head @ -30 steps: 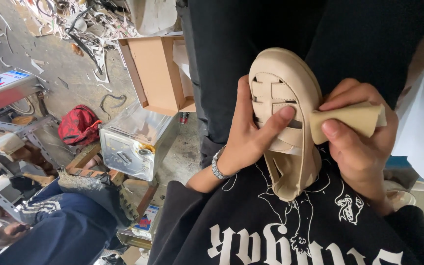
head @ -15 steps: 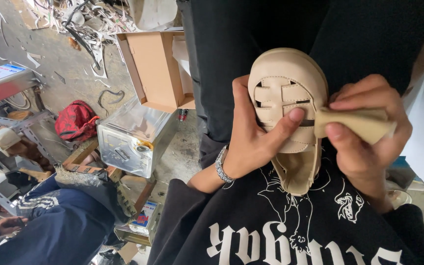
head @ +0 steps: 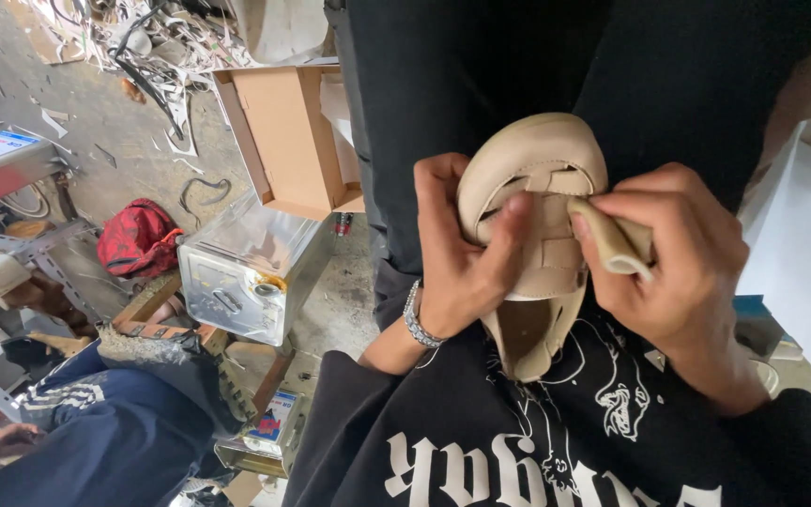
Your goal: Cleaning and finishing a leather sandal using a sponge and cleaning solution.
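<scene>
A beige woven-strap shoe upper (head: 539,178) is held over my lap, toe pointing away from me. My left hand (head: 457,258) grips its left side, thumb pressed on the crossed straps; a metal bracelet sits on that wrist. My right hand (head: 673,258) pinches a loose beige strap (head: 607,237) against the shoe's right side. Below them, my black printed sweatshirt (head: 537,441) and black trousers fill the frame.
An open cardboard box (head: 288,131) and a shiny metal tin (head: 246,268) stand on the floor to the left. A red cloth (head: 138,239), scraps of cut material and a metal rack lie further left. Another person in dark blue clothing (head: 96,441) sits at lower left.
The shoe has shifted and the loose strap, earlier sticking out to the right, is now folded in against the shoe under my right fingers. My left thumb stays pressed on the straps.
</scene>
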